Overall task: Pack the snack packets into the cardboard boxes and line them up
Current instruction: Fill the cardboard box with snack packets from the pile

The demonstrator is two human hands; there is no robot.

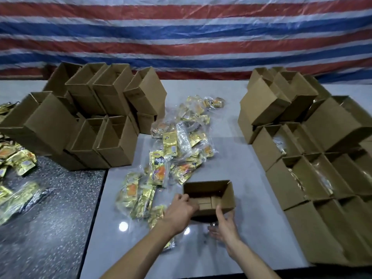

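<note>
Far left there's a loose heap of crinkly gold foil snack packets (18, 164) on a dark speckled stone-look tabletop (60, 208), cut off by the frame edge, so no telling how far it runs. Next to it sits a messy stack of open brown corrugated cardboard boxes (96, 121), tilted every which way, and the lower ones are mostly hidden behind the front ones.

In the middle, on a glossy pale grey tabletop (251, 162), a long pile of gold snack packets in clear crumpled plastic bags (177, 141) runs from the back towards the person. The print on them is too blurry to read.

At the near end of that pile is the small open brown cardboard box (209, 193), mouth up, with its folded bottom flaps showing inside. The left hand (179, 210) grips its near left edge, fingers curled over the rim and partly hidden inside. The right hand (225, 226) is spread flat, thumb up against the box's near wall, fingers relaxed just below it. I can't tell whether the box sits flat or is lifted a bit.

On the right are rows of upright brown cardboard boxes (332, 188) packed side by side, with more tipped ones piled behind. Some hold shiny plastic, hard to make out.

Behind everything hangs a wrinkly red, white and blue striped tarp (181, 37).
</note>
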